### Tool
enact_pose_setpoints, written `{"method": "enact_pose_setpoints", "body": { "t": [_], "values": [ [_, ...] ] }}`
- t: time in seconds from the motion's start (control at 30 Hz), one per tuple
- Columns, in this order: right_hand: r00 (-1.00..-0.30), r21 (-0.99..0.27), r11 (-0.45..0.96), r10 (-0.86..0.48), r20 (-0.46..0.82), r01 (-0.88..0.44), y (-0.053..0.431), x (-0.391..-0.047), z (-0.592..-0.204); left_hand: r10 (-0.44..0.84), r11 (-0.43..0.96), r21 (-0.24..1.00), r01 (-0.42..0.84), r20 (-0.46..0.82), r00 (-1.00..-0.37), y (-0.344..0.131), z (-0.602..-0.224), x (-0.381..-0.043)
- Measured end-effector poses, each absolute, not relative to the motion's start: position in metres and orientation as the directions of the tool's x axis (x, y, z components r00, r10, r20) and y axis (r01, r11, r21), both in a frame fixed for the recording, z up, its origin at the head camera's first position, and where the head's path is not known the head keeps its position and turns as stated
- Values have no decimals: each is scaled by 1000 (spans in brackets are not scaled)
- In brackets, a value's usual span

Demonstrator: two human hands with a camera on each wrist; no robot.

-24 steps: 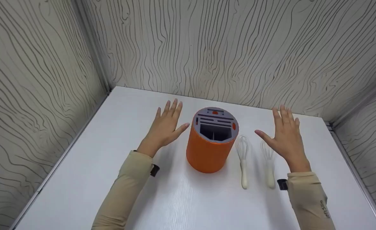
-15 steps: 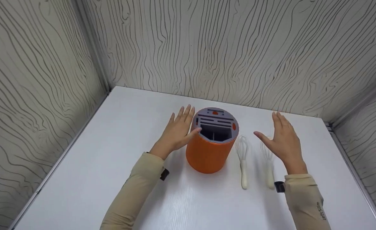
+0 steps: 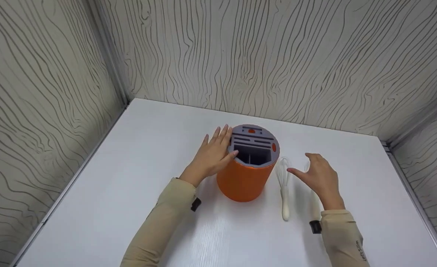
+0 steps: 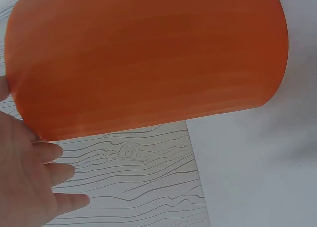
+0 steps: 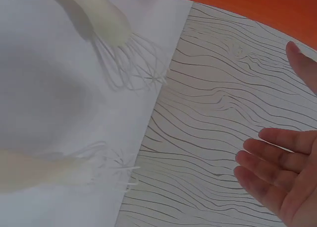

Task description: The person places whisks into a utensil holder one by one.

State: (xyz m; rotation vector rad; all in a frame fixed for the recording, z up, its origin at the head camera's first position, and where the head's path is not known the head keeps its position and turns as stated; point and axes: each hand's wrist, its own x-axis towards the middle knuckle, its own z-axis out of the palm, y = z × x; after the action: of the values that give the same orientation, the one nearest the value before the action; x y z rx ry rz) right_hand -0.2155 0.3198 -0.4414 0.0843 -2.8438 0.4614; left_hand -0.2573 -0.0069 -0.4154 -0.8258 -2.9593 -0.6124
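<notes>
An orange cylindrical utensil holder [image 3: 242, 183] with a grey slotted top stands upright on the white table. My left hand [image 3: 213, 157] lies against its upper left side. The fingers are fairly straight along the rim and the thumb points over the front of the top. In the left wrist view, the index finger and thumb come up to the holder's end [image 4: 148, 58]. To the right lie two whisks with cream handles, the nearer whisk [image 3: 285, 200] and the farther whisk [image 3: 315, 204]. Above the farther one hovers my right hand [image 3: 320, 180], thumb spread from bent, loose fingers, holding nothing.
The white table [image 3: 92, 193] meets a wood-grain patterned back wall [image 3: 222, 55]. Similar panels with metal edge strips close off the left and right sides. A dark band shows at each sleeve cuff.
My left hand has moved right and come against the orange holder. My right hand has lowered and shifted left over the farther whisk, its fingers bending. Holder and whisks stay put.
</notes>
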Motion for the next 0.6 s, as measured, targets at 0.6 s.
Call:
{"method": "enact_pose_setpoints", "body": {
  "t": [0.6],
  "values": [
    [-991,-546,829,133,-20,122,316,-213,-501,483,783,376,495,134,-865,-3,-421,-257]
  ]
}}
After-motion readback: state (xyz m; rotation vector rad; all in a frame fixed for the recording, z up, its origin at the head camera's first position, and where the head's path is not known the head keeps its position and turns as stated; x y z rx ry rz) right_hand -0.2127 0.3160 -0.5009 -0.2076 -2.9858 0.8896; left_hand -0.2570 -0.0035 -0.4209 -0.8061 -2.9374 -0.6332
